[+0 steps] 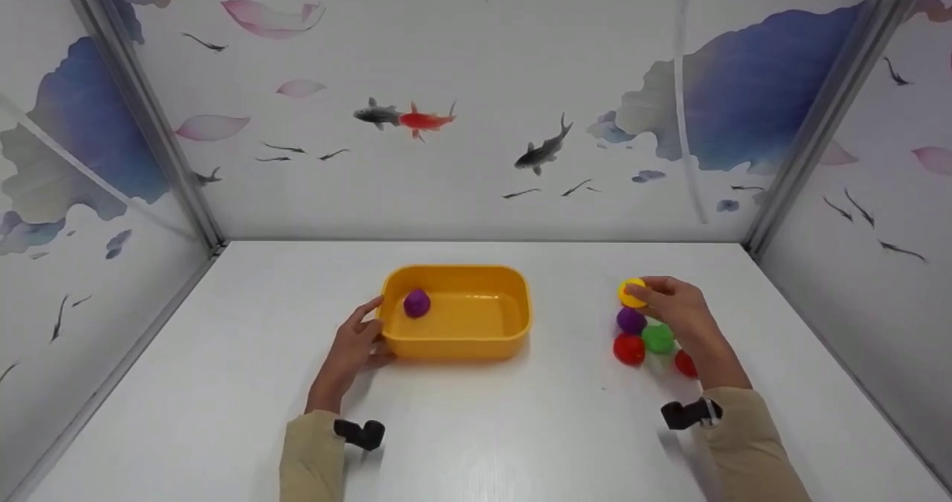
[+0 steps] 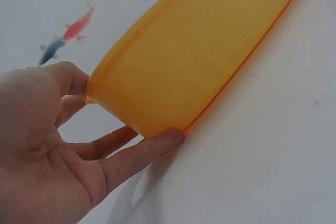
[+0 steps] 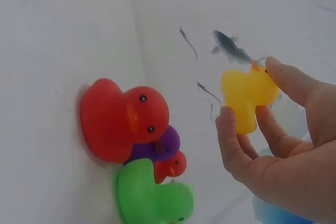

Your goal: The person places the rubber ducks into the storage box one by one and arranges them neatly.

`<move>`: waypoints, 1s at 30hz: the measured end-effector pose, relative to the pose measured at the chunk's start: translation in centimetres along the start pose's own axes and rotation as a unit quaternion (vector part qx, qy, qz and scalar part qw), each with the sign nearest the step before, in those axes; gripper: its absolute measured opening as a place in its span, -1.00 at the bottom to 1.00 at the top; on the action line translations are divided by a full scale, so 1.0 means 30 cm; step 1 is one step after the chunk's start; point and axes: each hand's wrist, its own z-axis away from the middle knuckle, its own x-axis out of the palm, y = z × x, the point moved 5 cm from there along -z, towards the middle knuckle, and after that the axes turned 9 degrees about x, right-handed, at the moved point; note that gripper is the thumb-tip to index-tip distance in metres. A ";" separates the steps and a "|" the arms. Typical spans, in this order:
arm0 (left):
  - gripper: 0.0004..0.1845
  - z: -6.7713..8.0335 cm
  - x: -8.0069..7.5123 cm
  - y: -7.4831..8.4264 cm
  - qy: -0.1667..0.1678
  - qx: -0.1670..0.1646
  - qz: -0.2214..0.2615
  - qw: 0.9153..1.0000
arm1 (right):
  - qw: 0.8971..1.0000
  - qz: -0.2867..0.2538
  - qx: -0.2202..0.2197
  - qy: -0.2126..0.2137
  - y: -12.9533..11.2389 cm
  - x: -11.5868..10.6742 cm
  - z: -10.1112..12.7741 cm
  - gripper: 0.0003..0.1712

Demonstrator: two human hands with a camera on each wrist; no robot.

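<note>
R hand (image 1: 673, 309) sits at abt 3 o'clock on the white worktop (image 1: 520, 428), fingers and thumb pinching a yellow duck (image 1: 631, 292). In the right wrist view the yellow duck (image 3: 248, 94) is raised off the surface, gripped betw thumb and fingertips (image 3: 231, 129).

Just below it, at abt 6 o'clock from the yellow duck, lies a cluster of rubber ducks touching each other: purple duck (image 1: 631, 319), green duck (image 1: 658, 338) beside it at 4 o'clock, red duck (image 1: 629, 349) at 6 o'clock of the purple one. A 2nd, small red duck (image 1: 685, 363) shows partly behind the R wrist. Wrist view shows the big red duck (image 3: 122, 119) in front, purple (image 3: 163, 145) and small red (image 3: 170, 165) tucked behind, green (image 3: 152, 195) next to them.

L hand (image 1: 355, 346) is at abt 9 o'clock of a yellow tub (image 1: 513, 316), w/ thumb on the rim and straight fingers laid against the tub's outer wall; not curled round it. L wrist view: fingertips (image 2: 163, 141) press the tub (image 2: 199, 51) at its base corner.

Inside the tub, near its 10 o'clock corner, one purple duck in tub (image 1: 416, 303). Tub stands mid-worktop, well apart from the duck cluster at its 3 o'clock.

Beige sleeves (image 1: 751, 442) cover both forearms. Walls carry a fish print (image 1: 405, 117).
</note>
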 end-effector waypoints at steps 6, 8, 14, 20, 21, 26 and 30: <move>-0.44 0.003 -0.001 0.007 0.004 0.001 -0.001 1.000 | 1.000 -0.005 -0.015 -0.021 -0.031 0.060 0.007 -0.11; -0.44 0.003 -0.001 0.009 0.004 0.006 -0.003 1.000 | 0.999 -0.006 -0.023 -0.026 -0.042 0.079 0.011 -0.13; -0.43 0.005 0.001 0.005 0.001 0.015 0.003 1.000 | 0.998 -0.016 -0.036 -0.041 -0.065 0.139 0.014 -0.21; -0.43 0.000 0.004 0.004 0.005 0.003 -0.002 1.000 | 0.997 -0.029 -0.032 -0.071 -0.112 0.195 0.003 -0.27; -0.44 -0.001 0.004 0.004 0.006 0.003 -0.001 1.000 | 0.996 -0.030 -0.030 -0.075 -0.123 0.206 0.002 -0.29; -0.44 -0.004 0.003 0.002 0.012 0.003 0.003 1.000 | 0.994 -0.023 -0.030 -0.102 -0.177 0.269 -0.002 -0.38; -0.45 -0.002 -0.001 -0.001 0.013 0.004 0.005 1.000 | 0.992 0.000 -0.042 -0.117 -0.208 0.320 0.003 -0.42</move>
